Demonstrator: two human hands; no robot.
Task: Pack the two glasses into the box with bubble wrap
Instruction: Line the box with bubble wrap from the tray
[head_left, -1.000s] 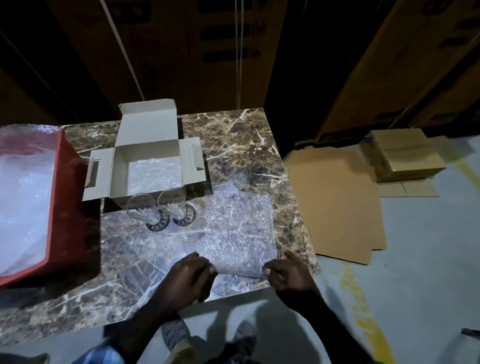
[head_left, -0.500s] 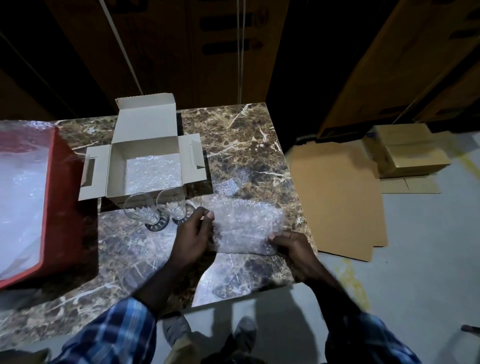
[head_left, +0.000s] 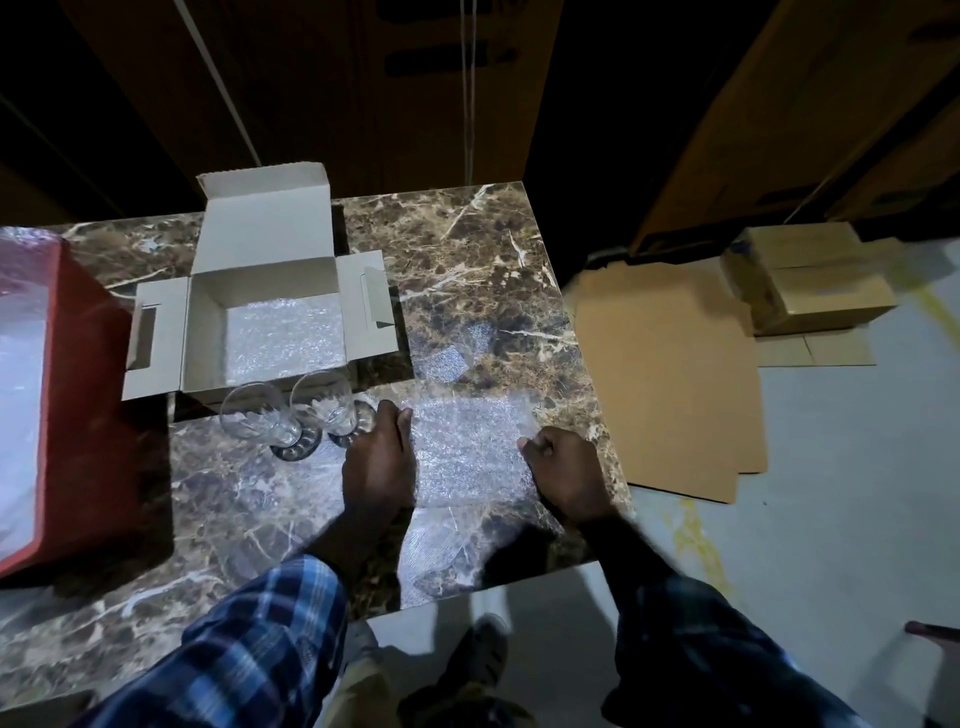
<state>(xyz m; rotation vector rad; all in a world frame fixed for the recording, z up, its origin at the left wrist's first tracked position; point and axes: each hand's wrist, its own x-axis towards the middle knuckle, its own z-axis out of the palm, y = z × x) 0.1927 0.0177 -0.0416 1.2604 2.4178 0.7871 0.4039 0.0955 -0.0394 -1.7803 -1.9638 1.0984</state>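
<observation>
Left hand (head_left: 378, 460) and right hand (head_left: 563, 475) each pinch an edge of the folded, dimpled bubble wrap sheet (head_left: 467, 452) on the veined marble table (head_left: 467, 270). Two clear stemmed glasses (head_left: 291, 418) stand just beside it, before the open grey cardboard box (head_left: 265, 260), its floor lined with bubble wrap.

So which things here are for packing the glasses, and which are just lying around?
For the job:
- two glasses
- open box
- bubble wrap sheet, held between the left hand and right hand

Just lying about:
- red bin
- flat cardboard on the floor
- stacked cartons
</observation>
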